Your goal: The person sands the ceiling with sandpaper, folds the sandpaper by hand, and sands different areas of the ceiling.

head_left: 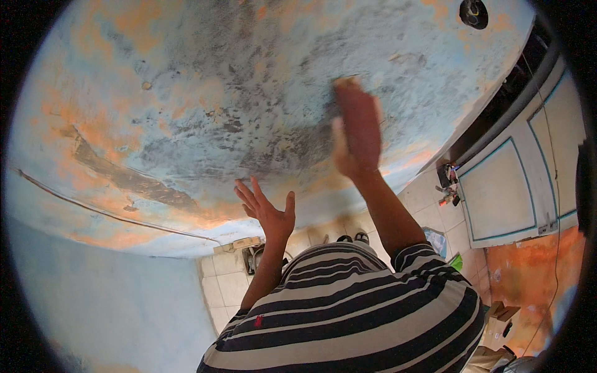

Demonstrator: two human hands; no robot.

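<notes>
A reddish-brown sheet of sandpaper point(362, 124) lies over the palm side of my right hand point(343, 155), blurred by motion. My thumb shows along its left edge, and most of the fingers are hidden behind it. The sheet is up against the patchy wall point(261, 118), where pale blue paint is worn to orange, grey and black stains. Lower and to the left, my left hand point(272, 214) is open with its fingers spread and holds nothing. It is close to the wall's lower part; whether the fingertips touch it, I cannot tell.
A thin pipe or cable point(112, 212) runs along the wall at left. White cabinet doors point(500, 189) with blue trim stand at right, with a hanging cord point(555, 174). On the tiled floor point(221, 289) are small items; a cardboard box point(499, 320) sits lower right.
</notes>
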